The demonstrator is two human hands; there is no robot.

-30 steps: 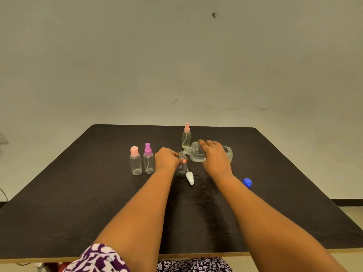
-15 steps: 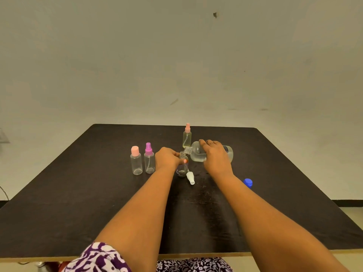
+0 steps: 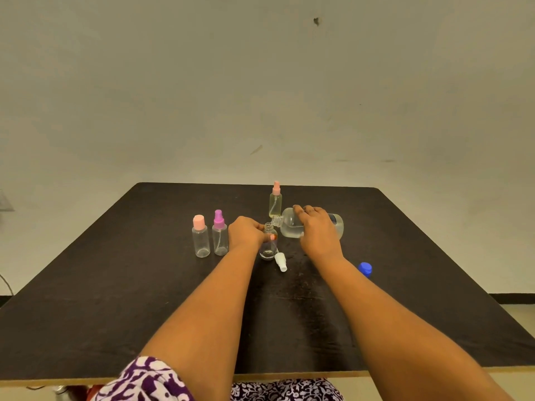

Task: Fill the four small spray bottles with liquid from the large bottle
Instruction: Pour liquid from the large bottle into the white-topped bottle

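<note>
1. The left hand (image 3: 246,231) gripped the open small bottle (image 3: 267,250), fingers curled round its upper part, while the bottle stood upright on the dark bench (image 3: 115,285).
2. The right hand (image 3: 318,227) was clamped over the large bottle (image 3: 289,227), which was tipped on its side. Its neck pointed left, right at the small bottle's mouth.
3. A white spray top (image 3: 280,261) lay just beside the open bottle's base, and a blue cap (image 3: 365,269) sat apart to the right.
4. A pink-capped bottle (image 3: 200,241) and a purple-sprayer bottle (image 3: 220,238) stood side by side, left of the left hand.
5. A yellowish bottle (image 3: 275,202) with a pink sprayer stood behind the large bottle's neck.
</note>
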